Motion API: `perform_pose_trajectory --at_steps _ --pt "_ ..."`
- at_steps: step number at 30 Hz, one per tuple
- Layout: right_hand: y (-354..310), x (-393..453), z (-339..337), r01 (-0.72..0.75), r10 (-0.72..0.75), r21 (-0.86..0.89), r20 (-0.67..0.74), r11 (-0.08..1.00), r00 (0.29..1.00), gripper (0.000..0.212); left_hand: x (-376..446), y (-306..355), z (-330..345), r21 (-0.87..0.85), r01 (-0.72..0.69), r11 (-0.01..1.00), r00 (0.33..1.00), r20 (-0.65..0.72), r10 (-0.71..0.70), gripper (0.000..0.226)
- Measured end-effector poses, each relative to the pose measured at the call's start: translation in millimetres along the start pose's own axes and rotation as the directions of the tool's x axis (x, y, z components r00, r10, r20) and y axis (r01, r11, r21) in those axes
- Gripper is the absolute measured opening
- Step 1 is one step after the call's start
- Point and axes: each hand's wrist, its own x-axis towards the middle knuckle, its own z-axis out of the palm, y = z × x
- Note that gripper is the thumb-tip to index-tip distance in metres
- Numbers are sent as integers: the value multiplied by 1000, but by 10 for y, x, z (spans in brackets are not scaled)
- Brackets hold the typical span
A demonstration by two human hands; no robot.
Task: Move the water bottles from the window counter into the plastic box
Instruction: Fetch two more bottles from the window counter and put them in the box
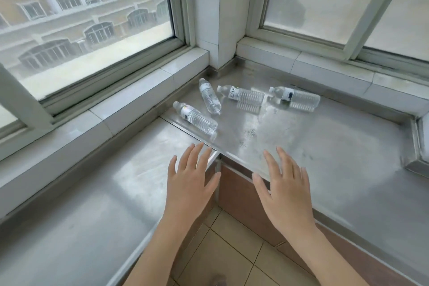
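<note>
Several clear water bottles lie on their sides on the steel window counter (325, 146), in the corner under the tiled pillar. The nearest bottle (195, 117) lies at the left, another (209, 95) just behind it, a third (241, 94) in the middle and one (294, 98) at the right. My left hand (190, 183) and my right hand (283, 190) hover over the counter's inner corner, fingers straight and spread, holding nothing. Both are well short of the bottles. No plastic box is in view.
Windows line both walls behind raised tiled sills (130, 100). A white tiled pillar (216, 11) stands in the corner. Below the counter's edge are brown cabinet fronts (241, 195) and a beige tiled floor (232, 251).
</note>
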Motion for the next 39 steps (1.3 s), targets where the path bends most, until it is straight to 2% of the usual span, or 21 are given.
perform_pose_trajectory --at_steps 7,18,20,22,26,29,35,39 --pt "130 939 309 64 -65 29 42 998 997 61 730 -60 372 27 76 997 997 9 -76 56" --pt "410 2718 774 223 -229 61 126 973 965 65 1973 -143 1129 57 328 943 939 90 -332 57" --pt "411 2963 908 254 -260 60 148 965 954 65 2178 -190 1271 42 419 907 891 175 -420 60" --pt "389 3174 1057 277 -283 57 168 959 944 64 2354 -265 1429 39 531 846 814 253 -523 67" --pt "343 3549 1379 310 -315 57 189 949 930 58 2649 -472 1696 27 778 627 584 335 -739 76" --pt "340 3787 1601 314 -318 52 205 948 926 66 2789 -575 1848 -58 881 469 462 320 -827 86" --pt "463 4308 2014 331 -316 -19 254 943 914 75 2919 -627 2000 -254 935 248 315 273 -909 101" --pt "546 4635 2101 292 -246 -95 331 952 911 73 2924 -665 2036 -317 931 182 272 270 -923 98"
